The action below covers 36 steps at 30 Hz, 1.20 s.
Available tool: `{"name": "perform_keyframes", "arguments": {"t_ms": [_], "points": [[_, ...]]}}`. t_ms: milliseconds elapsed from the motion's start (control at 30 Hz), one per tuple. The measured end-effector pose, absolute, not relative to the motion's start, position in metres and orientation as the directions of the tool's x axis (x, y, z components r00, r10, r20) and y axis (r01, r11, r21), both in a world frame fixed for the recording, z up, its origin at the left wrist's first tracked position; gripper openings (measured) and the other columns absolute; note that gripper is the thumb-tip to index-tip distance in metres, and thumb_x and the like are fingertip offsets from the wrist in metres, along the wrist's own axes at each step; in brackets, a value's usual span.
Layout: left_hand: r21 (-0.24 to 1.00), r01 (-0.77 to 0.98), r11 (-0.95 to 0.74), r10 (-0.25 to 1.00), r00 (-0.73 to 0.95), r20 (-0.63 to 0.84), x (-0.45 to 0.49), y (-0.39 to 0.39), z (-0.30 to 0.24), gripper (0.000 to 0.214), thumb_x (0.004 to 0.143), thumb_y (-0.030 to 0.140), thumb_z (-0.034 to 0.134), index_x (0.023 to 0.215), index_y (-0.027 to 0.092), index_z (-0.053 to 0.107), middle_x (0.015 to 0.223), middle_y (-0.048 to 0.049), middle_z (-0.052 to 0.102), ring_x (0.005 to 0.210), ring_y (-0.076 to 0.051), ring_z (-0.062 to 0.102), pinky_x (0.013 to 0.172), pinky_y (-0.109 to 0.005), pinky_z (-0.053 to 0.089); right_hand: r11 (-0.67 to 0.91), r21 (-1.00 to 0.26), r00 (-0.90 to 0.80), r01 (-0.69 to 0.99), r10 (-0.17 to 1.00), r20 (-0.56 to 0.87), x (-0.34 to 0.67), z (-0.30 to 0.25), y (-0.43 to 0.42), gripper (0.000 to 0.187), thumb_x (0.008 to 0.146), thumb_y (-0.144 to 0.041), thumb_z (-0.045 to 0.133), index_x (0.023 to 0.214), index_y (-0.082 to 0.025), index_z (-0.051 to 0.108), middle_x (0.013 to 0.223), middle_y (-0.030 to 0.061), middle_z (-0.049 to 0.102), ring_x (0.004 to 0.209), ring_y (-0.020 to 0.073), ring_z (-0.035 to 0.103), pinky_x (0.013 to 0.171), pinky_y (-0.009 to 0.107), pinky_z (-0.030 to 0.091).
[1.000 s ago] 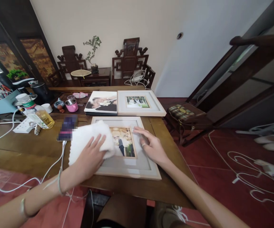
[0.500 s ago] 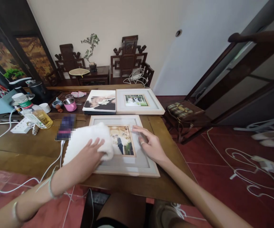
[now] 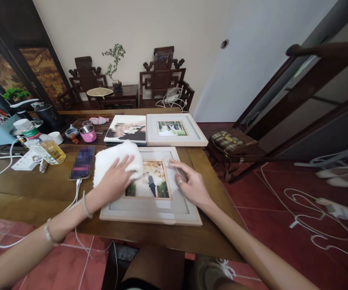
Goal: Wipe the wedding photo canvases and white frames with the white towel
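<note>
A pale wooden picture frame (image 3: 150, 220) lies flat on the table in front of me, with a photo of a couple (image 3: 154, 181) in its middle. My left hand (image 3: 118, 175) presses a folded white towel (image 3: 107, 161) onto the frame's upper left part, fingers spread over the cloth. The towel hides that corner and overhangs the left edge. Across the right rim rests my right hand (image 3: 193, 185), its fingers stretched over the glass and the thumb apart. Whether any of its fingers curl under the rim is hidden.
Behind lie a second framed photo (image 3: 177, 141) and a white photo panel (image 3: 125, 129). To the left are a charging phone (image 3: 81, 163), a bottle of yellow liquid (image 3: 48, 149), a power strip (image 3: 25, 160) and a pink cup (image 3: 88, 133). A chair with a plaid bag (image 3: 226, 141) stands right.
My left hand has slid the towel away from me, up toward the frame's far left corner, uncovering the near left corner and more of the photo. My right hand stays put.
</note>
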<state>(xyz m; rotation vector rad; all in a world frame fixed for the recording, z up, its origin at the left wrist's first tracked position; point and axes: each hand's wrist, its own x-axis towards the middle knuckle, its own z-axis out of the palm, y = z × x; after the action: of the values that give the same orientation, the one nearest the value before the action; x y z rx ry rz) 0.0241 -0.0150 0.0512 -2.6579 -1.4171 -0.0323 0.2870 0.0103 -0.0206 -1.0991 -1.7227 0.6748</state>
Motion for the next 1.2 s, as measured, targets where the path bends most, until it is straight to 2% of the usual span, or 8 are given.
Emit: {"name": "perform_keyframes", "arguments": {"t_ms": [133, 233, 400, 500, 667, 800, 1033, 1200], "points": [[-0.199, 0.841, -0.504, 0.850, 0.523, 0.057, 0.029, 0.025, 0.052, 0.030, 0.096, 0.018, 0.046, 0.121, 0.011, 0.059, 0.150, -0.0218, 0.033, 0.139, -0.037, 0.031, 0.110, -0.052, 0.031, 0.436, -0.824, -0.139, 0.363, 0.899, 0.414, 0.287, -0.021, 0.010, 0.039, 0.075, -0.009, 0.049, 0.108, -0.022, 0.066, 0.130, 0.0078, 0.062, 0.126, 0.0228, 0.054, 0.110, 0.044, 0.038], [-0.286, 0.822, -0.492, 0.856, 0.517, 0.016, 0.031, 0.024, 0.051, 0.029, 0.093, 0.011, 0.046, 0.118, 0.007, 0.059, 0.142, -0.0246, 0.044, 0.134, -0.035, 0.040, 0.108, -0.049, 0.036, 0.431, -0.827, -0.128, 0.362, 0.901, 0.414, 0.286, -0.020, 0.010, 0.039, 0.076, -0.009, 0.048, 0.108, -0.023, 0.065, 0.130, 0.0070, 0.063, 0.126, 0.0220, 0.054, 0.110, 0.043, 0.038], [-0.354, 0.744, -0.566, 0.810, 0.582, -0.071, 0.028, -0.032, 0.056, 0.033, 0.087, 0.000, 0.043, 0.113, 0.008, 0.060, 0.122, -0.0191, 0.061, 0.123, -0.029, 0.054, 0.104, -0.042, 0.043, 0.442, -0.806, -0.132, 0.394, 0.895, 0.426, 0.284, -0.017, 0.009, 0.039, 0.075, -0.009, 0.047, 0.107, -0.021, 0.066, 0.129, 0.0085, 0.063, 0.125, 0.0229, 0.055, 0.109, 0.043, 0.039], [-0.359, 0.670, -0.650, 0.749, 0.646, -0.149, 0.028, -0.077, 0.062, 0.033, 0.083, 0.000, 0.047, 0.110, 0.011, 0.062, 0.115, -0.0132, 0.066, 0.122, -0.029, 0.055, 0.105, -0.043, 0.043, 0.442, -0.796, -0.120, 0.414, 0.893, 0.433, 0.283, -0.017, 0.008, 0.039, 0.075, -0.009, 0.047, 0.107, -0.021, 0.066, 0.129, 0.0091, 0.063, 0.124, 0.0235, 0.055, 0.108, 0.043, 0.040], [-0.325, 0.675, -0.662, 0.733, 0.674, -0.093, 0.026, -0.111, 0.065, 0.037, 0.083, 0.001, 0.047, 0.115, 0.013, 0.061, 0.122, -0.0110, 0.063, 0.132, -0.026, 0.045, 0.113, -0.039, 0.035, 0.456, -0.796, -0.136, 0.398, 0.887, 0.441, 0.284, -0.019, 0.009, 0.041, 0.073, -0.008, 0.047, 0.107, -0.021, 0.066, 0.130, 0.0086, 0.063, 0.125, 0.0232, 0.055, 0.108, 0.043, 0.040], [-0.272, 0.712, -0.647, 0.756, 0.645, -0.113, 0.023, -0.080, 0.060, 0.031, 0.088, 0.006, 0.045, 0.113, 0.013, 0.063, 0.118, -0.0117, 0.064, 0.131, -0.028, 0.045, 0.112, -0.043, 0.035, 0.474, -0.791, -0.156, 0.388, 0.879, 0.450, 0.286, -0.019, 0.009, 0.041, 0.073, -0.008, 0.048, 0.107, -0.023, 0.066, 0.131, 0.0075, 0.062, 0.126, 0.0229, 0.054, 0.108, 0.043, 0.039], [-0.228, 0.766, -0.601, 0.788, 0.616, -0.003, 0.019, 0.009, 0.054, 0.028, 0.094, 0.008, 0.040, 0.115, 0.008, 0.058, 0.130, -0.0161, 0.056, 0.136, -0.031, 0.037, 0.111, -0.046, 0.033, 0.471, -0.794, -0.166, 0.384, 0.881, 0.442, 0.287, -0.018, 0.008, 0.043, 0.073, -0.007, 0.049, 0.110, -0.023, 0.065, 0.133, 0.0068, 0.061, 0.127, 0.0230, 0.053, 0.108, 0.044, 0.039], [-0.219, 0.774, -0.594, 0.802, 0.592, -0.080, 0.046, -0.020, 0.060, 0.035, 0.085, -0.001, 0.041, 0.115, 0.005, 0.058, 0.127, -0.0213, 0.057, 0.130, -0.033, 0.045, 0.104, -0.046, 0.040, 0.449, -0.795, -0.154, 0.407, 0.892, 0.425, 0.286, -0.017, 0.008, 0.043, 0.074, -0.007, 0.048, 0.110, -0.022, 0.065, 0.132, 0.0082, 0.061, 0.127, 0.0235, 0.053, 0.109, 0.044, 0.039]]}}
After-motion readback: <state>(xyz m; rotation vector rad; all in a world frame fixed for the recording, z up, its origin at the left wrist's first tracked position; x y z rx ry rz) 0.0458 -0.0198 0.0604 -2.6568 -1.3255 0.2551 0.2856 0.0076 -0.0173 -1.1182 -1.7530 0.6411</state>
